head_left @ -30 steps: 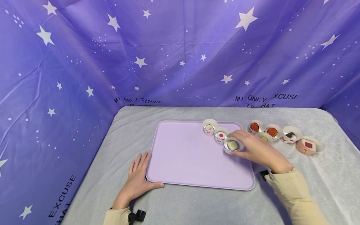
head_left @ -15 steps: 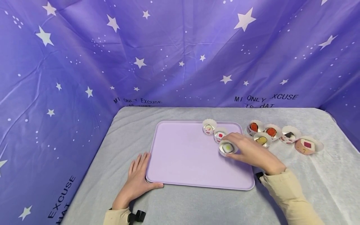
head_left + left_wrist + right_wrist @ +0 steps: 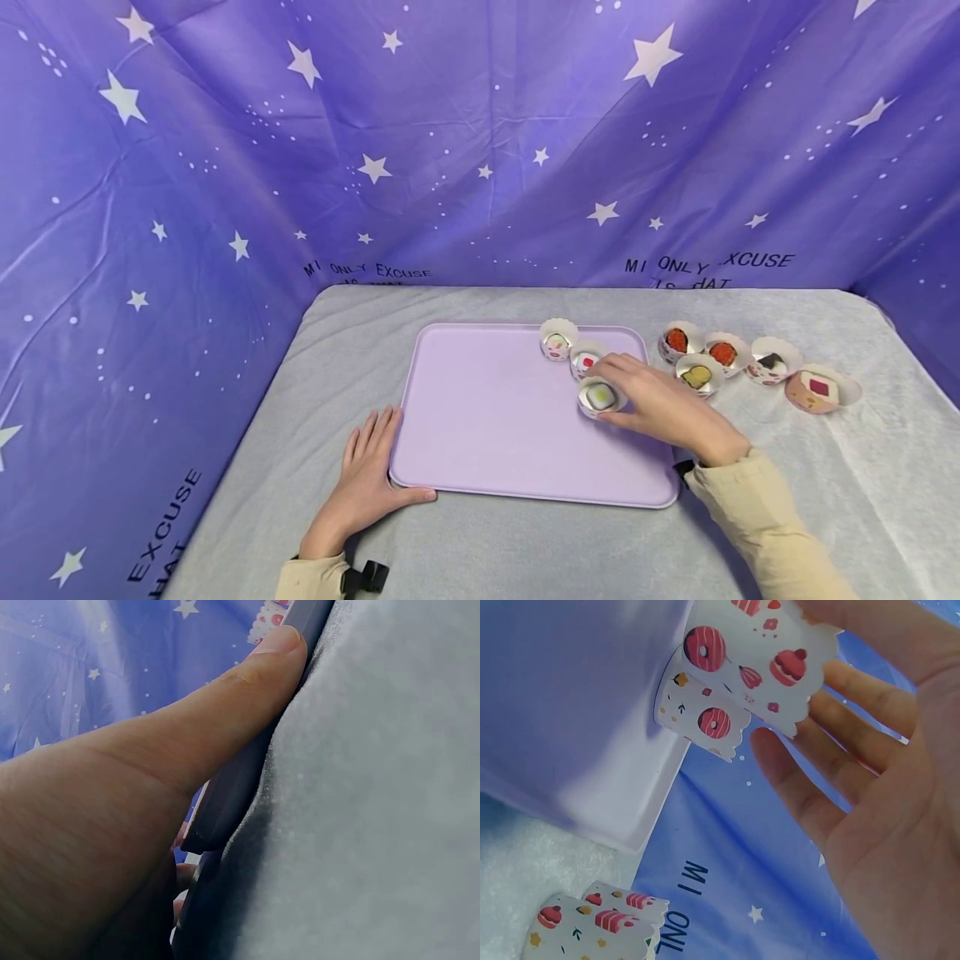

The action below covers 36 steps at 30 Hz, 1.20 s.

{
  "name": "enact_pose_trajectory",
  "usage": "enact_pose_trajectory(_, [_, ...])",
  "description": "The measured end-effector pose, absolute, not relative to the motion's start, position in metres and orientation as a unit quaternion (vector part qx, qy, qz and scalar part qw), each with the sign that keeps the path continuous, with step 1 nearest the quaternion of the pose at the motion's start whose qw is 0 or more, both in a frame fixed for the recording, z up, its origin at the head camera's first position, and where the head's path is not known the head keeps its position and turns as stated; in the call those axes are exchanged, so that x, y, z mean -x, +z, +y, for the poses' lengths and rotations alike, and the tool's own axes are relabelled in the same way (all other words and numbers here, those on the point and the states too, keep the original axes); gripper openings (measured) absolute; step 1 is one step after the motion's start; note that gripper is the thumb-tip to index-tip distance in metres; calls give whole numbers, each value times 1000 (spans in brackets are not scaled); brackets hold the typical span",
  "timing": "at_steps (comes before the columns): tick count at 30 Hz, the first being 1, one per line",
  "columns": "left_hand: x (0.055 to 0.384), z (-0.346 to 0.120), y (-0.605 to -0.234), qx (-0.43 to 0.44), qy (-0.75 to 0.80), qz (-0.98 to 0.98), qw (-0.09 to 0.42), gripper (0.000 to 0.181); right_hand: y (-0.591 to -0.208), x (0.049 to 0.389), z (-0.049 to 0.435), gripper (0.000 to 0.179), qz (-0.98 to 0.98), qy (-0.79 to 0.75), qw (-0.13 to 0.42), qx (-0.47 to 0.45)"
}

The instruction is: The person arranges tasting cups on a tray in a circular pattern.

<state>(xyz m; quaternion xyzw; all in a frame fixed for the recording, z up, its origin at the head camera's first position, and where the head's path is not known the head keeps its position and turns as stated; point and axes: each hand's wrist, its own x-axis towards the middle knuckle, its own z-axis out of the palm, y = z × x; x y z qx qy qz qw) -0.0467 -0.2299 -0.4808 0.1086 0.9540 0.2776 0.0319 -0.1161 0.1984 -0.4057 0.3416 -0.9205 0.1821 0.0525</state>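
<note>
My right hand (image 3: 651, 402) grips a paper baking cup (image 3: 588, 408) by its rim, over the right part of a lilac tray (image 3: 487, 442). Inside that cup sits a white sushi piece with a green centre. Two more paper cups stand behind it on the tray: one holds a red-centred piece (image 3: 587, 362), the other a roll with a pale filling (image 3: 557, 342). In the right wrist view the held cup (image 3: 757, 667) shows a doughnut print. My left hand (image 3: 365, 479) rests at the tray's front left corner, fingers straight, thumb (image 3: 240, 690) along the edge.
Right of the tray, several paper cups stand on the grey cloth (image 3: 525, 550). Two hold orange-red pieces (image 3: 723, 354), one a yellow piece (image 3: 696, 377), one a dark-topped piece (image 3: 770, 362). An orange cup (image 3: 806, 398) stands furthest right. A purple starry curtain (image 3: 450, 200) hangs behind.
My right hand has carried the green-centred cup left and slightly toward me over the tray. The cup with the yellow piece has come into fuller view. My left hand has stayed put.
</note>
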Motion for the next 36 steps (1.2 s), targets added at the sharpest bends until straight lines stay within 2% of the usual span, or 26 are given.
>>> enact_pose_trajectory(23, [47, -230, -480, -103, 282, 953, 39, 130, -416, 122, 197, 57, -924, 194, 39, -327])
enact_pose_trajectory(36, [47, -230, -481, -104, 277, 954, 41, 131, -414, 120, 201, 58, -925, 190, 52, -325])
